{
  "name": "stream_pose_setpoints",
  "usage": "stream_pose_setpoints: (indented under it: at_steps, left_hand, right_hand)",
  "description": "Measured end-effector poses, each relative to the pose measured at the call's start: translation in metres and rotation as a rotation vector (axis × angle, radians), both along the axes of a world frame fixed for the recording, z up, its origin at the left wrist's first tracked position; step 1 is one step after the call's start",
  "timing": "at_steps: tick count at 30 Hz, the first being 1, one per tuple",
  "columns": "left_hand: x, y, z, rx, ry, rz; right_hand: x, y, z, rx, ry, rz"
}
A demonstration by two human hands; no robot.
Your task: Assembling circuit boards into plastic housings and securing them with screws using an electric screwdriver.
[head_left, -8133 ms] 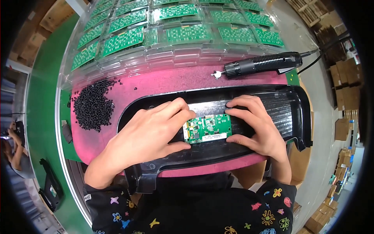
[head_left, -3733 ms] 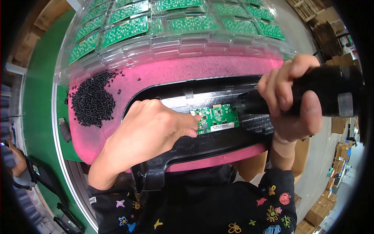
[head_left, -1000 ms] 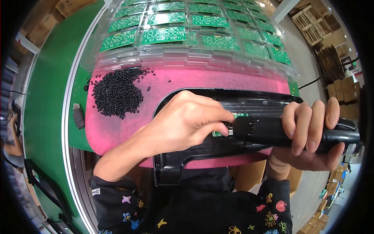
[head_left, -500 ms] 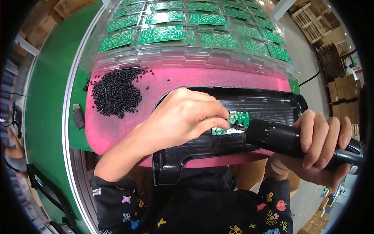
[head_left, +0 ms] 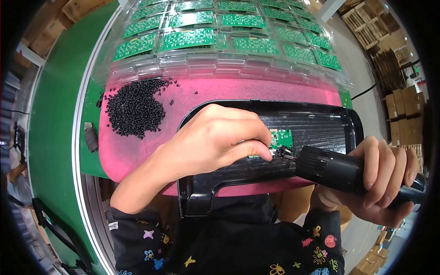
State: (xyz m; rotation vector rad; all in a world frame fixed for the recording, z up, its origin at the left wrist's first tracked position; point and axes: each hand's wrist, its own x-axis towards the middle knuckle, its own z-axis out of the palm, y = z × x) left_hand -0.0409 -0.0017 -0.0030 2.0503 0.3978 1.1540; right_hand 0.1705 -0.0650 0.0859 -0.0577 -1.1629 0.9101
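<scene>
Farthest out on the left hand's outer side, a gray wrapped bundle (head_left: 91, 137) lies just beyond the pink mat (head_left: 215, 87); nearer that hand, a heap of small black screws (head_left: 135, 110) spreads over the mat, with a few strays toward the knuckles. The left hand (head_left: 222, 135) reaches over the black plastic shell (head_left: 316, 126), thumb and index finger brought near each other in a pinching shape beside a clump of black screws (head_left: 285, 150); whether a screw is held between them cannot be told. Beyond both hands stand clear plastic trays (head_left: 192, 68) of green boards. Between the hands, the green circuit board (head_left: 282, 136) lies inside the shell, partly covered by the left fingers. It looks already placed, but whether any screw is fixed in it cannot be made out; the clump sits loose at the bit of the black electric screwdriver (head_left: 327, 168), so at least that part seems left undone, and the heap holds plenty more. The right hand (head_left: 387, 178) wraps its fingers around the screwdriver's barrel, and cardboard cartons (head_left: 405, 107) are stacked well beyond it.
</scene>
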Motion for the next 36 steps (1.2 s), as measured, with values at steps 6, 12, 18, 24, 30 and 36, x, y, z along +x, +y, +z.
stream_pose_setpoints:
  at_steps: [6,12,18,24,30,36]
  left_hand:
    - [0.0,-0.001,0.001,0.04,-0.045,-0.008]
    - [0.002,0.0,-0.003,0.121,-0.026,-0.03]
    - [-0.002,0.002,-0.005,0.059,-0.025,-0.005]
    - [-0.006,0.002,0.003,0.007,0.159,0.194]
    - [-0.009,0.0,0.006,-0.024,0.329,0.288]
    - [-0.004,-0.004,-0.003,-0.076,0.297,0.28]
  right_hand:
    - [-0.01,0.0,-0.002,-0.001,-0.034,0.019]
    - [-0.01,-0.002,-0.004,0.007,-0.024,-0.022]
    - [-0.017,0.003,-0.008,-0.028,-0.092,-0.03]
    - [-0.023,0.007,-0.025,-0.275,-0.345,-0.054]
    - [-0.032,0.007,-0.035,-0.404,-0.411,-0.109]
    - [-0.042,0.009,-0.03,-0.409,-0.464,-0.151]
